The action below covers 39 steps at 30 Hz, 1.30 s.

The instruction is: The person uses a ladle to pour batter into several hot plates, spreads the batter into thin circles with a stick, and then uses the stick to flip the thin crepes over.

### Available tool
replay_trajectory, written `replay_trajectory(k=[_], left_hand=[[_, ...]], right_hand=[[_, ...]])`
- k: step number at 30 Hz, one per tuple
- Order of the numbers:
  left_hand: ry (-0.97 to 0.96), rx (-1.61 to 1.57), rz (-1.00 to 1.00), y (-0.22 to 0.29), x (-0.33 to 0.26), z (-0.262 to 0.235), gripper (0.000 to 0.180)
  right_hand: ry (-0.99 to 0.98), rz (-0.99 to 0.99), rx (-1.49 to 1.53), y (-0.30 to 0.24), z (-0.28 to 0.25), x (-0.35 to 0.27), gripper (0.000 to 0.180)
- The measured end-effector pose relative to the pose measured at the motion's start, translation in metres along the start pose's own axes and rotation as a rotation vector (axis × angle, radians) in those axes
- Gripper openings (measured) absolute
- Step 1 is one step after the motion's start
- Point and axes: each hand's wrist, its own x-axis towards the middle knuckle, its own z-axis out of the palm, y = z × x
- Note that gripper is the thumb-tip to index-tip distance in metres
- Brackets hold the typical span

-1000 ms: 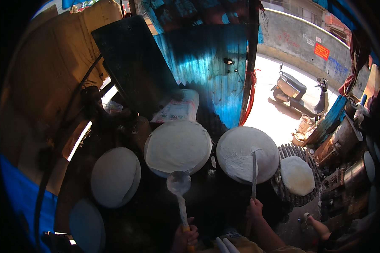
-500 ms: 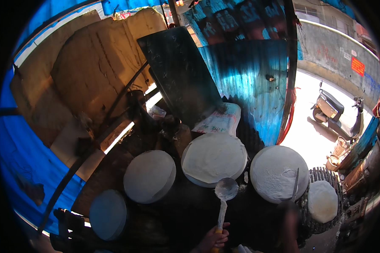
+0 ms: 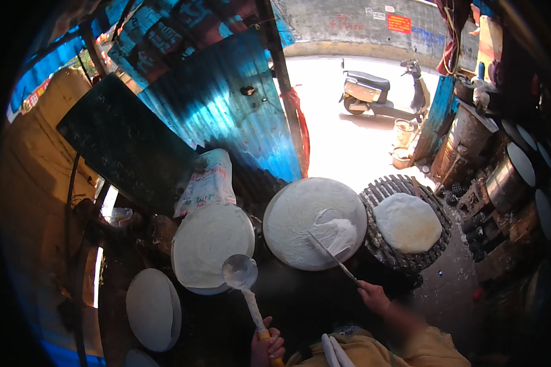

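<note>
At the far left, toward eight o'clock, a pale round flatbread (image 3: 153, 309) is lying on the dark worktop (image 3: 220, 330); just to its right, toward one o'clock from it, a larger white flatbread (image 3: 211, 244) is spreading over a round griddle, with a printed sack (image 3: 207, 183) leaning behind it at twelve o'clock; the left hand (image 3: 266, 347) is coming in at the lower edge, its fingers clenched around the yellow grip of a ladle (image 3: 245, 286), whose bowl is hovering over the lower right rim of that flatbread; further right, the right hand (image 3: 373, 297) is grasping a thin spatula (image 3: 332, 257) between closed fingers, the blade reaching toward eleven o'clock onto the big round flatbread (image 3: 300, 214), where a wrinkled patch is lifting; at three o'clock from this, a smaller puffed flatbread (image 3: 407, 222) is resting on a round wire grate (image 3: 386, 188); beyond, at one o'clock, a scooter (image 3: 373, 92) is standing on the sunlit street.
</note>
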Motion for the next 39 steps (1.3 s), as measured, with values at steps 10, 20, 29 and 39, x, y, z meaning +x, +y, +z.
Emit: replay_trajectory(k=[10, 20, 29, 39], left_hand=[[-0.08, -0.041, -0.158, -0.011, 0.035, 0.017, 0.05], [-0.155, -0.042, -0.338, -0.017, 0.04, 0.015, 0.051], [-0.152, 0.008, -0.336, -0.017, 0.044, 0.023, 0.044], [-0.319, 0.678, -0.348, 0.036, 0.113, 0.093, 0.055]], right_hand=[[0.228, 0.385, -0.146, 0.063, -0.027, 0.15, 0.025], [0.303, 0.633, 0.663, -0.042, 0.072, 0.086, 0.038], [0.271, 0.739, 0.846, -0.021, 0.053, 0.063, 0.036], [0.004, 0.606, 0.883, -0.007, -0.002, 0.089, 0.034]])
